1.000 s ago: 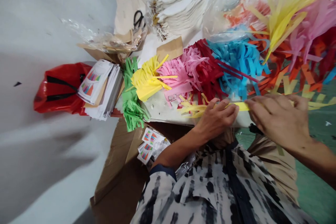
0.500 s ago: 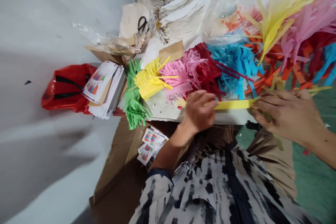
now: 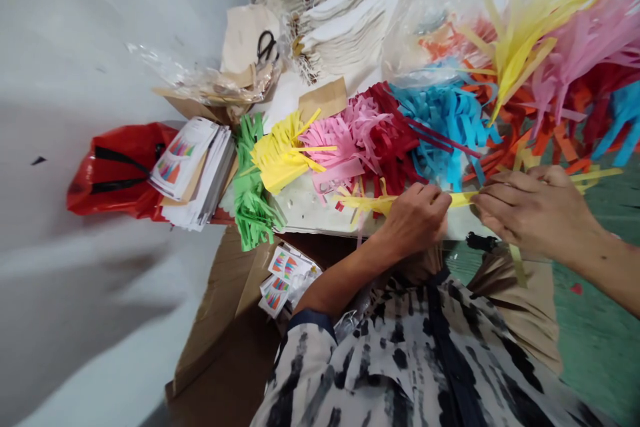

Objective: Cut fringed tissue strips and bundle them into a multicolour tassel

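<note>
Hands 2: left hand [image 3: 417, 217], right hand [image 3: 530, 213] pinch one yellow strip [image 3: 463, 199] | scissors [image 3: 265, 47] 1 | red bag [image 3: 113, 170] 1

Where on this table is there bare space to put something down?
One small bare white patch of table lies at the near edge, between the green fringe, the yellow fringe and the left hand pinching a yellow strip. Rightward the coloured fringes crowd it; stacked bags fill the far side.
</note>
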The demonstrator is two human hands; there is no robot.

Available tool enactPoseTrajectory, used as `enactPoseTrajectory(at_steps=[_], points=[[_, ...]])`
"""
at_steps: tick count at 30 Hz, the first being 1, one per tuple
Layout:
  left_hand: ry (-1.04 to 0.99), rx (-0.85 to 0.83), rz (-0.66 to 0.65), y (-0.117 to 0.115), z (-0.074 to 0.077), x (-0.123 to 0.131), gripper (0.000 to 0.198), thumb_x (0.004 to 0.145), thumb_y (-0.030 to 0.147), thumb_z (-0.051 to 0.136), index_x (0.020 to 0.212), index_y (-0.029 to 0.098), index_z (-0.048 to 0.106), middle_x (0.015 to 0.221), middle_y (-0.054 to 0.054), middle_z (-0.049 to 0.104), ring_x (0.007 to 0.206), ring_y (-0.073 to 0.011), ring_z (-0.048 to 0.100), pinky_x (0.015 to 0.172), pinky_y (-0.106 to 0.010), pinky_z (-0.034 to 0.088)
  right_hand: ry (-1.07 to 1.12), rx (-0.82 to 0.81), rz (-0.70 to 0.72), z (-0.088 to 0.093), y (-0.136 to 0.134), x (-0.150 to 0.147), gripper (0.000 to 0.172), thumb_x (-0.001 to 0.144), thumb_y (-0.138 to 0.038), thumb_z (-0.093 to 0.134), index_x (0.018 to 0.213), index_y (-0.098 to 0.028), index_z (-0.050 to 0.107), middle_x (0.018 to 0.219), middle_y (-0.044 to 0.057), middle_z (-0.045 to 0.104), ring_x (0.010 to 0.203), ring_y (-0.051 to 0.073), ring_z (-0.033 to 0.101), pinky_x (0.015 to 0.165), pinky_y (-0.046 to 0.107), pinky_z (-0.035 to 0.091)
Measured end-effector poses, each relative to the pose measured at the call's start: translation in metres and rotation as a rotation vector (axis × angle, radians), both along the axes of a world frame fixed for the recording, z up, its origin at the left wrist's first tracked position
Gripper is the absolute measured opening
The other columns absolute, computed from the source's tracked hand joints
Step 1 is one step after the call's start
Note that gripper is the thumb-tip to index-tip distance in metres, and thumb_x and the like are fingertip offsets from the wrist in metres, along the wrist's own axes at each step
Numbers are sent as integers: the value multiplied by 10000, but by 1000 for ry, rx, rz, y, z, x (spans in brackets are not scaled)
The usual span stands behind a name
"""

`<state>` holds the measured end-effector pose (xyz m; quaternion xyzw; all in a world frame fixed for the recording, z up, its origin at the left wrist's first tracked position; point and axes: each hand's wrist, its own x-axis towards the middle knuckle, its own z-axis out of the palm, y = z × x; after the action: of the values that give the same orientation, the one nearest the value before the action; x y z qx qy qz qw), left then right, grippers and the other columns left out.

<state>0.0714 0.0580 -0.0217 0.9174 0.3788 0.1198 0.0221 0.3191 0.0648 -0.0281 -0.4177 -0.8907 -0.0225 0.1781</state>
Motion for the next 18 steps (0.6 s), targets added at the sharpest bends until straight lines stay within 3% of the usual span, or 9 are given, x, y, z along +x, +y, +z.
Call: enactPoseTrajectory(at_steps=[7,12,18], points=[[1,57,8,3,-18,0,236,1048,171,449,979,161,675,1022,-109,670,959,-222,577,868,-363,454,-47,166,50,-3,-4,-7,206,1013,-371,574,1049,-257,742,1055,43,795,1068,274,642,917,480,324],[-29,-8,121,-3,-11,-23,280,1084,274,449,996,169,693,988,-83,702,945,-208,589,859,-354,449,1,139,25,-9,0,5,228,1036,-378,545,989,-248,726,906,32,770,968,274,627,872,470,316],[-159,-116,177,-1,-6,-41,286,1082,382,489,1037,203,707,1045,-59,735,991,-194,601,866,-345,452,80,22,-38,-11,-3,10,230,1012,-462,589,1007,-266,710,971,28,765,1020,272,628,866,449,297]])
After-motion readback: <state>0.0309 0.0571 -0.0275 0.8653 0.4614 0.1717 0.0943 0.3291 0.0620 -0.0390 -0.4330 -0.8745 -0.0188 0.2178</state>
